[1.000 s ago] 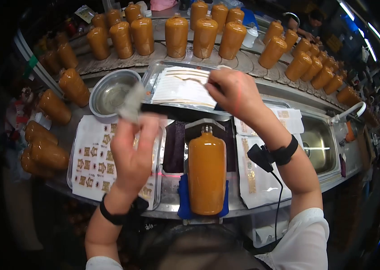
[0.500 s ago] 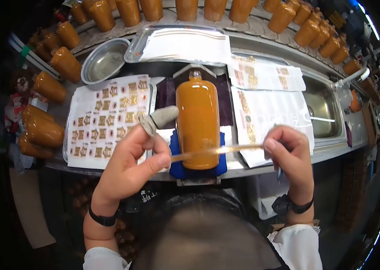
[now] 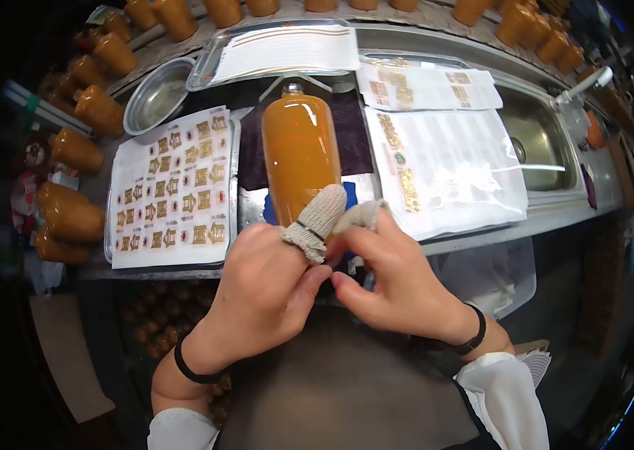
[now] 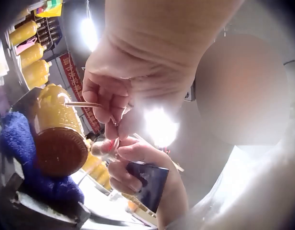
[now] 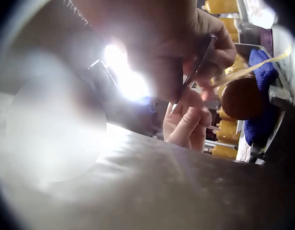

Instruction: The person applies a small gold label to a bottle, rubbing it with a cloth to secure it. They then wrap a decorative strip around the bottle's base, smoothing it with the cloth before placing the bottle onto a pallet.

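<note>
Both hands meet just below the amber bottle (image 3: 298,150), which lies with its neck pointing away. My left hand (image 3: 264,289) pinches a thin gold strip (image 4: 82,104), whose loose end sticks out toward the bottle in the left wrist view. Close against it is my right hand (image 3: 399,289), thumb and forefinger bent at the same spot; whether they grip the strip is unclear. Thin metal tweezers (image 5: 193,76) lie in the right hand's curled fingers. Knitted finger covers (image 3: 320,217) are on a finger of each hand. A blue cloth (image 4: 20,143) lies under the bottle.
A sheet of gold and red decals (image 3: 170,187) lies left, a white sheet (image 3: 452,172) right. Behind stand a metal bowl (image 3: 155,97) and a tray of strips (image 3: 287,51). A sink (image 3: 534,142) is at right; several amber bottles line the back and left.
The hands came back from the tray side, stretched the strip across the bottle's lower part, then drew together below it. The strip is no longer taut between them.
</note>
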The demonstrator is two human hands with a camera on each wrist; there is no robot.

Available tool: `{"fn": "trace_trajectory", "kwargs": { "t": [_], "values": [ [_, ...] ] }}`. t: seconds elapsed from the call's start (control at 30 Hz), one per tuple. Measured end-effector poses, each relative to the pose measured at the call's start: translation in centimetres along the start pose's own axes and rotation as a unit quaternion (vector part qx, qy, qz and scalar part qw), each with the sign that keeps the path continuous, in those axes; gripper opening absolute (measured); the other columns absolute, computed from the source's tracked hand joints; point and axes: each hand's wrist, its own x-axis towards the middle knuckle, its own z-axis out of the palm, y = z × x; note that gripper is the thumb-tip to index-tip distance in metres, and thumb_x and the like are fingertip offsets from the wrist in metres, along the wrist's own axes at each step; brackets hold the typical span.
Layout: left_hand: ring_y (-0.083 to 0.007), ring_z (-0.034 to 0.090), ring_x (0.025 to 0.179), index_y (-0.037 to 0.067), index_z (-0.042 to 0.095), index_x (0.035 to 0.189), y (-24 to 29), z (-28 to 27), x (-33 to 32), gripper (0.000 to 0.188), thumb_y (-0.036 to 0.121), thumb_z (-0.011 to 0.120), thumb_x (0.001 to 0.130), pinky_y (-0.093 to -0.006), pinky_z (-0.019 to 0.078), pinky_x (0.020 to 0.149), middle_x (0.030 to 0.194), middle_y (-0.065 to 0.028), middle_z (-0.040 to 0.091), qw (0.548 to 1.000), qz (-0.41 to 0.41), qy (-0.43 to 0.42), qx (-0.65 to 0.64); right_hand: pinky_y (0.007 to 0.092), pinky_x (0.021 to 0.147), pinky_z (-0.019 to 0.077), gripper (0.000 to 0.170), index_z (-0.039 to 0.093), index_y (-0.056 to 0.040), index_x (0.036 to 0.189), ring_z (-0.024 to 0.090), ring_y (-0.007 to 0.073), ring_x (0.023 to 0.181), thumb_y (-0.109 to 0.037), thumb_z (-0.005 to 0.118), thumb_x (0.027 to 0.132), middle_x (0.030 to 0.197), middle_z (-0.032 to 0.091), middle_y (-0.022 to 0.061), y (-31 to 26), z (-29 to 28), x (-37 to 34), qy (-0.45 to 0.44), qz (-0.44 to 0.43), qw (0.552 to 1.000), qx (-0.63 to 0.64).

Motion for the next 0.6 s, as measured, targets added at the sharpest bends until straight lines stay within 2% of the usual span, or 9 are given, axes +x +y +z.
{"fn": "trace_trajectory", "kwargs": {
  "t": [0.1, 0.13, 0.17, 0.23, 0.33, 0.4, 0.43, 0.53, 0.6],
  "values": [
    [-0.0289, 0.058, 0.074, -0.001, 0.064, 0.095, -1.2, 0.7, -1.8, 0.024, 0.0, 0.077, 0.075, -0.0383, 0.0456, 0.069, 0.084, -0.0112, 0.065, 0.999, -0.03, 0.014, -0.004, 0.0332, 0.066, 0.0459, 0.014, 0.066, -0.0052, 0.092, 0.054, 0.0211, 0.075, -0.015, 0.073, 0.084, 0.094, 0.056, 0.0108, 2.2, 0.3, -0.4, -0.012, 0.016, 0.992, 0.121],
    [-0.0264, 0.059, 0.073, -0.001, 0.065, 0.098, -1.6, 0.9, -2.2, 0.027, 0.0, 0.078, 0.075, -0.036, 0.0472, 0.069, 0.084, -0.0103, 0.066, 0.999, -0.034, 0.019, -0.006, 0.0271, 0.066, 0.0431, 0.013, 0.067, -0.0051, 0.085, 0.05, 0.0147, 0.073, -0.016, 0.074, 0.086, 0.088, 0.056, 0.0062, 1.9, -0.1, -0.4, -0.031, 0.084, 0.987, 0.132],
    [-0.0209, 0.059, 0.075, -0.005, 0.065, 0.109, -1.7, 1.1, -2.6, 0.033, 0.0, 0.076, 0.078, -0.032, 0.0483, 0.072, 0.088, -0.0083, 0.067, 0.997, -0.064, 0.024, -0.018, 0.0259, 0.066, 0.0429, 0.013, 0.068, -0.0052, 0.086, 0.05, 0.0134, 0.074, -0.016, 0.075, 0.086, 0.087, 0.057, 0.0051, 2.3, -0.2, -0.5, -0.023, 0.099, 0.984, 0.144],
    [-0.0171, 0.058, 0.075, -0.006, 0.063, 0.117, -2.2, 1.2, -3.0, 0.04, -0.001, 0.074, 0.079, -0.0298, 0.0478, 0.075, 0.091, -0.0075, 0.068, 0.991, -0.112, 0.062, -0.044, 0.0239, 0.065, 0.0422, 0.012, 0.069, -0.0045, 0.087, 0.05, 0.0101, 0.074, -0.015, 0.075, 0.085, 0.088, 0.059, 0.0033, 2.9, -0.7, -0.5, -0.012, 0.133, 0.98, 0.144],
    [-0.0087, 0.054, 0.078, -0.005, 0.048, 0.141, -3.2, 1.4, -3.4, 0.061, -0.003, 0.069, 0.084, -0.0234, 0.0454, 0.079, 0.09, -0.0032, 0.064, 0.973, -0.174, 0.078, -0.131, 0.0234, 0.065, 0.042, 0.01, 0.069, -0.0034, 0.085, 0.05, 0.0091, 0.072, -0.012, 0.074, 0.084, 0.086, 0.059, 0.0026, 3.8, -0.9, -0.3, 0.018, 0.15, 0.977, 0.153],
    [-0.007, 0.054, 0.079, -0.005, 0.042, 0.146, -3.7, 2.3, -3.9, 0.065, -0.002, 0.068, 0.086, -0.0219, 0.0448, 0.079, 0.087, -0.0013, 0.061, 0.946, -0.226, 0.105, -0.208, 0.0231, 0.065, 0.0422, 0.01, 0.069, -0.0033, 0.084, 0.05, 0.0087, 0.072, -0.012, 0.073, 0.084, 0.085, 0.059, 0.0024, 4.3, -0.7, -0.3, 0.031, 0.157, 0.979, 0.129],
    [-0.0107, 0.056, 0.069, -0.005, 0.05, 0.139, -3.9, 2.9, -3.6, 0.056, -0.001, 0.069, 0.087, -0.0246, 0.0477, 0.069, 0.079, -0.0032, 0.063, 0.949, -0.203, 0.144, -0.193, 0.023, 0.065, 0.0422, 0.01, 0.068, -0.0033, 0.084, 0.05, 0.0085, 0.072, -0.012, 0.073, 0.084, 0.085, 0.059, 0.0022, 4.5, -0.6, -0.3, 0.038, 0.16, 0.979, 0.116],
    [-0.006, 0.053, 0.078, -0.003, 0.038, 0.149, -4.3, 2.9, -4.0, 0.068, -0.001, 0.067, 0.087, -0.0209, 0.044, 0.079, 0.085, 0.0009, 0.058, 0.944, -0.239, 0.13, -0.184, 0.0225, 0.066, 0.0426, 0.009, 0.068, -0.0029, 0.083, 0.051, 0.0081, 0.072, -0.01, 0.073, 0.083, 0.085, 0.059, 0.0019, 5.0, -0.5, -0.1, 0.059, 0.155, 0.976, 0.142],
    [-0.0064, 0.053, 0.079, -0.003, 0.039, 0.149, -4.7, 2.6, -4.3, 0.067, 0.0, 0.067, 0.088, -0.0214, 0.0444, 0.079, 0.086, 0.0003, 0.059, 0.949, -0.248, 0.125, -0.151, 0.0223, 0.066, 0.0429, 0.008, 0.067, -0.0026, 0.083, 0.052, 0.0078, 0.073, -0.009, 0.072, 0.084, 0.084, 0.059, 0.0018, 5.0, -0.5, -0.2, 0.06, 0.161, 0.975, 0.14]
  ]
}}
